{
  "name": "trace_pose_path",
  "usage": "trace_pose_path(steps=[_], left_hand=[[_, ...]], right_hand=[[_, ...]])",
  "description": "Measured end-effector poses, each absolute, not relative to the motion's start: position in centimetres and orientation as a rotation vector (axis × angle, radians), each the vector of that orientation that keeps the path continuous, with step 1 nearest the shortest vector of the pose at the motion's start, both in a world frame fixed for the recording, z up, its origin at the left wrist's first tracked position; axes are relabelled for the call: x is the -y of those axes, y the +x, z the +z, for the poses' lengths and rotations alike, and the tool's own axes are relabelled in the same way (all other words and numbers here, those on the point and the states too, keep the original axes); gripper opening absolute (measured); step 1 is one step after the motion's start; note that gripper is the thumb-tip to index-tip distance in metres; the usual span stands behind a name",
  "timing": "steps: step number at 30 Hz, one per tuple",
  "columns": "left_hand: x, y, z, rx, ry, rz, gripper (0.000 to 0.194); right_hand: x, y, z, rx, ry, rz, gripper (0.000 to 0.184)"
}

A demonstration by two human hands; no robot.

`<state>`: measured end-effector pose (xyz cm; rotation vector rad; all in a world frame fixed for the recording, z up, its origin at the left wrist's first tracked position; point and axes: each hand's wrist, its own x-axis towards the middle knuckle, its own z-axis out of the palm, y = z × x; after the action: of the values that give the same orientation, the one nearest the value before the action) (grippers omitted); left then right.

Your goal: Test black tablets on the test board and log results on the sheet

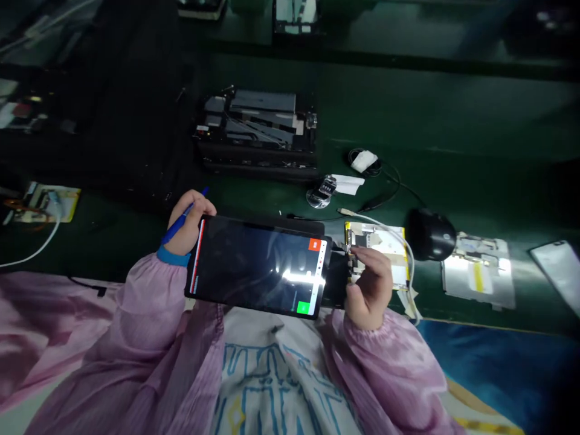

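A tablet screen (pixel 256 266) is tilted across my front, lit with a red block and a green block at its right end. My left hand (pixel 183 223) grips its upper left corner, with a blue pen (pixel 183 216) tucked between the fingers. Beyond the tablet's right end, my right hand (pixel 372 287) has thumb and fingers bent at the left edge of a yellow-edged battery assembly (pixel 385 257). What those fingertips pinch, if anything, is too small to make out. A dark panel (pixel 336 278) shows between the tablet screen and that hand.
An opened device (pixel 258 121) with grey strips lies on a black block ahead. A chrome stand (pixel 319 196), a white cable (pixel 394 229) and a black round object (pixel 430 234) are at the right. Farther right lies a silver board (pixel 480 275); another yellow-edged assembly (pixel 67 202) is far left.
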<state>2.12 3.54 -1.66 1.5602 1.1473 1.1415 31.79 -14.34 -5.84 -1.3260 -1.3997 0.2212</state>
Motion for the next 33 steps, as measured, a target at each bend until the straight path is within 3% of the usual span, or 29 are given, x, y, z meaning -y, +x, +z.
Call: trace_pose_path(steps=[7, 23, 33], left_hand=[[-3.9, 2.3, -1.2, -1.089, 1.443, 1.066, 0.046], [-3.9, 2.2, -1.0, -1.018, 1.442, 1.052, 0.045], [-4.0, 2.3, -0.9, -1.043, 1.466, 1.084, 0.045]], right_hand=[[13.6, 32.1, -5.0, 1.509, -1.459, 0.295, 0.038], [13.2, 32.0, -4.8, 1.434, -1.561, 0.294, 0.004], [12.9, 32.0, -4.7, 1.365, -1.582, 0.35, 0.007]])
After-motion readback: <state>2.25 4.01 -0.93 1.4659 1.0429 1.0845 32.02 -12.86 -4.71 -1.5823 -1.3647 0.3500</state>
